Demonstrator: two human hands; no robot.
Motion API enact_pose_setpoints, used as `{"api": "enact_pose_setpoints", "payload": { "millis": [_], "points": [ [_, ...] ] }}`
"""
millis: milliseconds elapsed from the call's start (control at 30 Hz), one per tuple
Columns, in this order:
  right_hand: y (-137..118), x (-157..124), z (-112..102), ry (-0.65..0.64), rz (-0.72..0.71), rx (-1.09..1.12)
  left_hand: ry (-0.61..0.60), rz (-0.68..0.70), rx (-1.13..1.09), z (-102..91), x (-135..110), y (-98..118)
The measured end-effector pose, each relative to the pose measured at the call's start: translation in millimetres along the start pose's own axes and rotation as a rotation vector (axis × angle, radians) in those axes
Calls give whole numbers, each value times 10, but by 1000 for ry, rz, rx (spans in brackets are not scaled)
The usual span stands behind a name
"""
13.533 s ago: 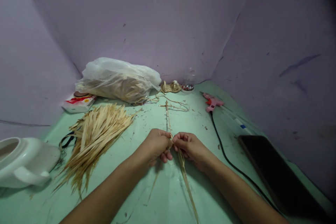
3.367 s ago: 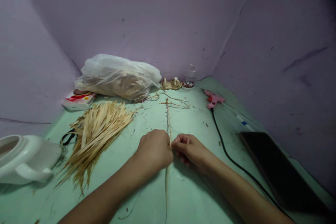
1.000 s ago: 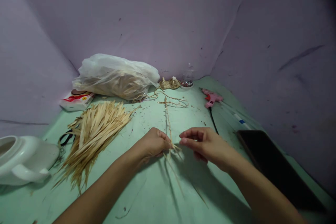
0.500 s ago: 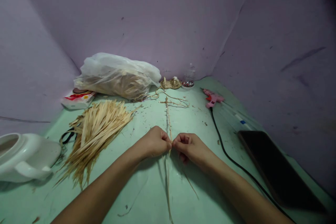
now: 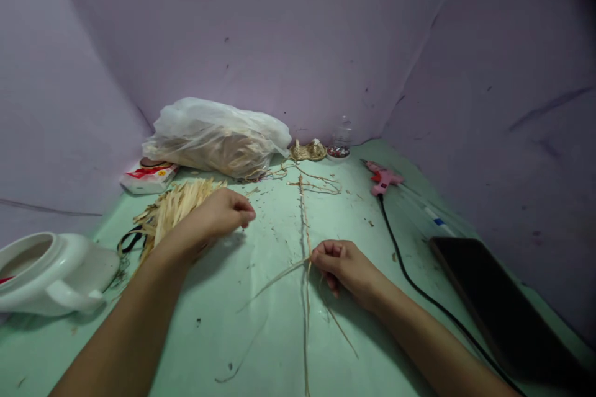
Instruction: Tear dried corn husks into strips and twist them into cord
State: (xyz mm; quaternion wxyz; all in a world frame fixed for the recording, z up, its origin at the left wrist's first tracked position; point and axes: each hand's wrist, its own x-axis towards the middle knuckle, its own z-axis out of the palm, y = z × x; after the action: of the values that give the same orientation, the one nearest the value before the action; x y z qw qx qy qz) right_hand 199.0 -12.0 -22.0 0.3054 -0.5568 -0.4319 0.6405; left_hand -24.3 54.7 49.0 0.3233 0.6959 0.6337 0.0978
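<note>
My right hand pinches a thin twisted cord of dried plant fibre, low down where its loose strands fan out. One pale strand points left from the pinch, while others hang toward the near edge. Up and to the left, my left hand hovers over the table with fingers loosely bent and slightly apart; nothing shows in them. Partly behind that hand and forearm lies a bundle of flat dried straw strips.
A pink glue gun with a black cable and a dark phone-like slab lie right. Against the back wall sit a plastic bag, a small woven piece and a clear container. Left stands a white ceramic vessel.
My left hand has let go of the cord and moved up and left toward the straw bundle. The right hand keeps its pinch, and one strand now splays left.
</note>
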Motion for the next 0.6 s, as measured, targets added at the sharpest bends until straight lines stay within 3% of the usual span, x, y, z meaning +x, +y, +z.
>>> {"api": "enact_pose_setpoints", "payload": {
  "millis": [133,233,333,600],
  "points": [
    [14,14,6,-11,-6,-21,371,-156,297,-253,51,-251],
    [16,17,15,-10,1,-32,500,-219,420,-381,34,-396],
    [16,14,19,-14,10,-14,494,-206,426,-414,17,-445],
    [-9,-3,19,-15,33,-9,300,-140,362,-250,32,-374]
  ]
}}
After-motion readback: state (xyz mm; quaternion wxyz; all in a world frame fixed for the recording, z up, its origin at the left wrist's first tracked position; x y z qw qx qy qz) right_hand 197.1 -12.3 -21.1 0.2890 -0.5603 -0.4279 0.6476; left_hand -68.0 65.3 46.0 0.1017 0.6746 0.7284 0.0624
